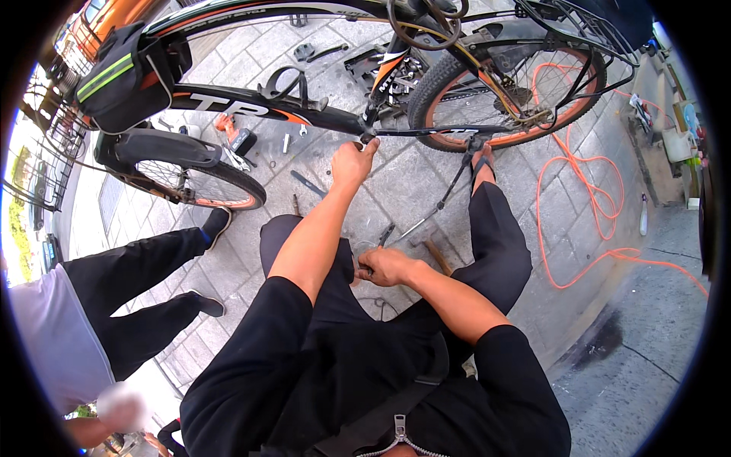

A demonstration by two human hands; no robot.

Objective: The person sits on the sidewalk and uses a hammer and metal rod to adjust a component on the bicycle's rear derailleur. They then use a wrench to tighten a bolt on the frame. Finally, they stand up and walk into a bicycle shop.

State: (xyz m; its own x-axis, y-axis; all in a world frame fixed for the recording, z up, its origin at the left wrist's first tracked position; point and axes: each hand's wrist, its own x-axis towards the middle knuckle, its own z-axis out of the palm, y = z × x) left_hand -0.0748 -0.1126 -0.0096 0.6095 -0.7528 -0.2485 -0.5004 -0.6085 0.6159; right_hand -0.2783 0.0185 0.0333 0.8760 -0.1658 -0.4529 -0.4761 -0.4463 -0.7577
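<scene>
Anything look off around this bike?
Yes: a pedal, apparently with its crank arm, lies loose on the paving beyond the bike frame, not mounted. A dark stain also blots the grey ground at lower right.

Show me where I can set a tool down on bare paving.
Bare paving lies between the left hand and the kickstand, with another patch between the right leg and the orange hose. It is crowded around the drill and wrench, and at the tool case.

Outdoor bicycle repair spot, grey paving slabs (411, 179), black bicycle (329, 119), cordless drill (241, 142), loose spanner (303, 130), orange hose (558, 284)
</scene>
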